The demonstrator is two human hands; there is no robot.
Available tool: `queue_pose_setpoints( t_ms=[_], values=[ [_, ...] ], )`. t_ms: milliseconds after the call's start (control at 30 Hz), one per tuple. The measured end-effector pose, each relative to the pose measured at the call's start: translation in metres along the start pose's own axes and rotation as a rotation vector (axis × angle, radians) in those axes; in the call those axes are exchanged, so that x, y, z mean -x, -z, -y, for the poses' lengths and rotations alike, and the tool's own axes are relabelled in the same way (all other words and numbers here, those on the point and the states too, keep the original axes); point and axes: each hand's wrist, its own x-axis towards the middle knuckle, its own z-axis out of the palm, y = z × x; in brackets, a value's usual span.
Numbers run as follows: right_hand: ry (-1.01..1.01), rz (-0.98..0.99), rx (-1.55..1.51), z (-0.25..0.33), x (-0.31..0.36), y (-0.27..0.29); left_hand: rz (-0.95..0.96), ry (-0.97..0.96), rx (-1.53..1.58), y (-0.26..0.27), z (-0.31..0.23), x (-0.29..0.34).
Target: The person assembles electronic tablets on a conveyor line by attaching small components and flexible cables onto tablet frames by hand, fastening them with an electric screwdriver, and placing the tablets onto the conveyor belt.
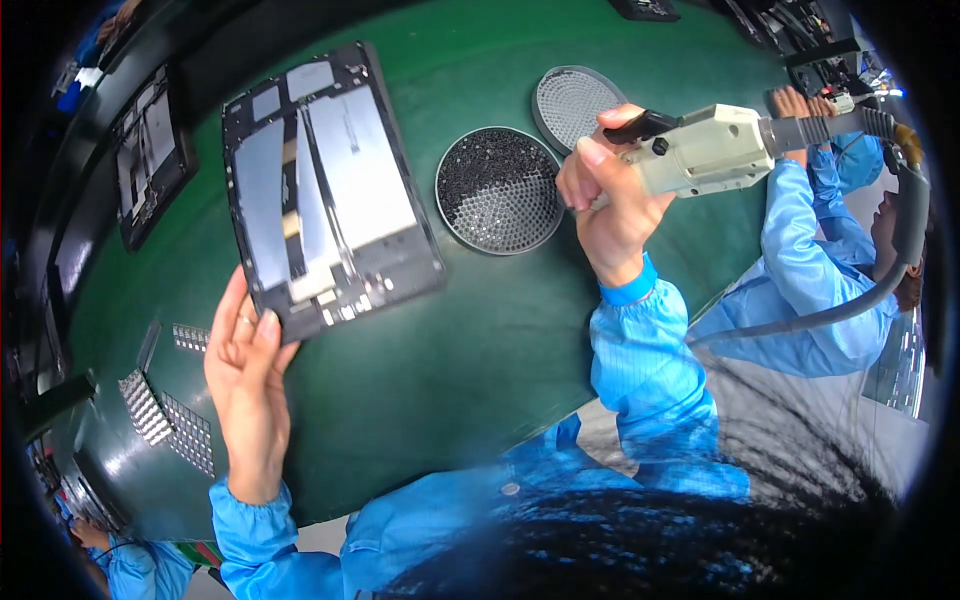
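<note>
Head view. Counter (470,375): green, smooth, lightly reflective; a co-worker in blue (815,230) by its right-hand edge. Round grey trays (510,222), two, towards the far edge, the nearer part-filled with small black pieces (490,160). Tablet (335,185): one, opened, black frame, silver panels, dark strips between; tilted over the counter's left half, near left corner pinched in your left hand (248,365). Your right hand (615,200): wrapped around a pale tool (712,152) with grey hose (910,225).
</note>
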Motion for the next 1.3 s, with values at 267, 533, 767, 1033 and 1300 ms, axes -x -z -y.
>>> queue_pose_setpoints(
  t_ms=[267, 533, 767, 1033, 1300],
  values=[
    [-0.044, 0.043, 0.009, -0.007, 0.000, -0.003, 0.065, 0.005, 0.003, 0.021, 0.041, 0.040],
    [-0.028, 0.112, -0.002, -0.008, 0.009, 0.011, 0.206, -0.319, -0.909, 0.039, -0.007, 0.041],
    [-0.027, 0.141, 0.016, -0.017, 0.002, 0.002, 0.019, -0.683, -1.250, 0.144, -0.044, -0.007],
    [0.130, 0.150, -0.162, 0.023, 0.010, -0.022, 0.166, -0.573, -1.189, 0.144, -0.046, -0.025],
    [0.087, 0.238, -0.200, 0.018, 0.041, -0.099, 0.219, -0.474, -1.034, 0.122, -0.034, -0.035]
  ],
)
